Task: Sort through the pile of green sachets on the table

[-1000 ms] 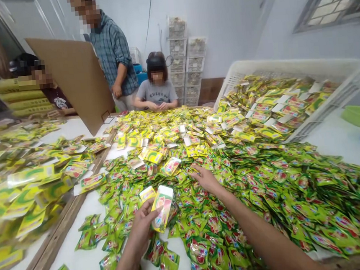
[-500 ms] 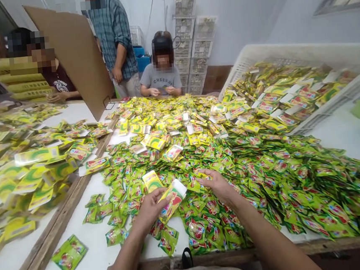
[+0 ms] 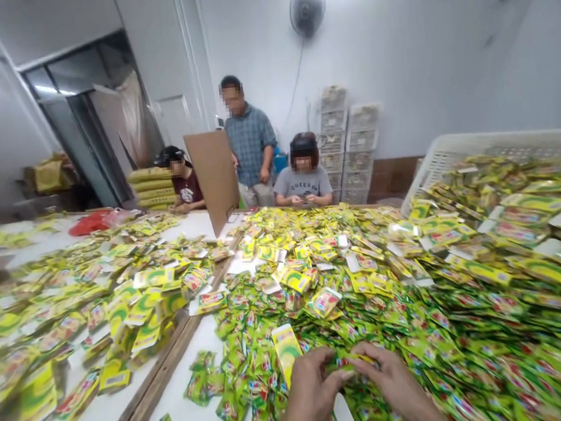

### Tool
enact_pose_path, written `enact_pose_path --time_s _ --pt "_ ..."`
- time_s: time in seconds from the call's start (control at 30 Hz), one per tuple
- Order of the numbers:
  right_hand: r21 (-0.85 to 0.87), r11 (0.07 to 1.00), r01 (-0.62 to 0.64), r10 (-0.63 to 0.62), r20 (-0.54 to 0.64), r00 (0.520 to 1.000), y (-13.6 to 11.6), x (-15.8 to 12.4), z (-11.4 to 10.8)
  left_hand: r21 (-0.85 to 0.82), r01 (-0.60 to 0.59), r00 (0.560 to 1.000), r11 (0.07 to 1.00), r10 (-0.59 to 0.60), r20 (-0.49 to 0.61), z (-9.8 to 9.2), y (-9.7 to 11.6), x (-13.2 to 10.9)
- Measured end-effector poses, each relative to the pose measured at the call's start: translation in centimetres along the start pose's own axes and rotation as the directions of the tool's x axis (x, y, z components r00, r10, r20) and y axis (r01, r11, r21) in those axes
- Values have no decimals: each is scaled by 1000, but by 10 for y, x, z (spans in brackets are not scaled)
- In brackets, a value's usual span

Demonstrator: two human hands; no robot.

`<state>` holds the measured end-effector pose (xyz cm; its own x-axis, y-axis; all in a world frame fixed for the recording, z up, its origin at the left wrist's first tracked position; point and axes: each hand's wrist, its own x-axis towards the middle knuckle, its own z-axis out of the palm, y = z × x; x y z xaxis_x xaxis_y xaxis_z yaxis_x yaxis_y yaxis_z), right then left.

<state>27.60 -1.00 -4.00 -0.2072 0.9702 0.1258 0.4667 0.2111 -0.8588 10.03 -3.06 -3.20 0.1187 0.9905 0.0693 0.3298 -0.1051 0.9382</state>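
My left hand [image 3: 311, 386] and my right hand [image 3: 391, 379] meet above the pile of green sachets [image 3: 255, 370]. Their fingers close on a green sachet [image 3: 341, 361] between them, largely covered by the fingertips. Below the left palm shows a small yellow carton with a white flap [image 3: 346, 417]; the left hand seems to keep it in its lower fingers, mostly hidden. Just beyond the left hand lies another yellow carton [image 3: 287, 349], resting on the sachets.
Heaped yellow cartons [image 3: 142, 314] cover the left table, past a wooden edge strip [image 3: 152, 372]. A white crate [image 3: 433, 158] full of cartons tilts at the right. Across the table stand a cardboard sheet [image 3: 213, 177] and several people, one in a checked shirt [image 3: 252, 141].
The camera has tilted up and turned left. My right hand has come from the sachet pile to my left hand, and a green sachet is now between the fingers.
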Motion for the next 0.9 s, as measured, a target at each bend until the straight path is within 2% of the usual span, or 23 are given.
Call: enact_pose_path --time_s 0.07,0.17,0.33,0.47,0.57,0.7,0.77,0.9 --pt "38 999 5 -6 10 1000 -5 0 5 -158 56 998 986 -54 16 6 2 8" --pt "87 996 -17 19 -18 1000 -8 -2 9 -340 57 998 939 -54 19 11 -4 10" --pt "205 975 -84 87 -7 996 1 -8 21 -532 115 991 839 -135 1 17 -14 4" --pt "228 970 -84 87 -2 996 8 -13 25 -549 100 989 830 -143 -35 16 -12 3" --pt "177 980 -91 96 -19 995 7 -15 14 -564 105 990 819 -140 -18 13 -11 3" --pt "158 982 -99 122 -144 982 17 -14 -4 -566 130 966 814 -232 -112 8 -18 3" --pt "89 991 -101 115 -169 979 31 -14 -8 -551 160 964 819 -249 -90 7 -21 1" --pt "-163 978 -128 116 -84 990 58 -23 -6 -543 210 962 813 -270 -33 3 -22 -4"
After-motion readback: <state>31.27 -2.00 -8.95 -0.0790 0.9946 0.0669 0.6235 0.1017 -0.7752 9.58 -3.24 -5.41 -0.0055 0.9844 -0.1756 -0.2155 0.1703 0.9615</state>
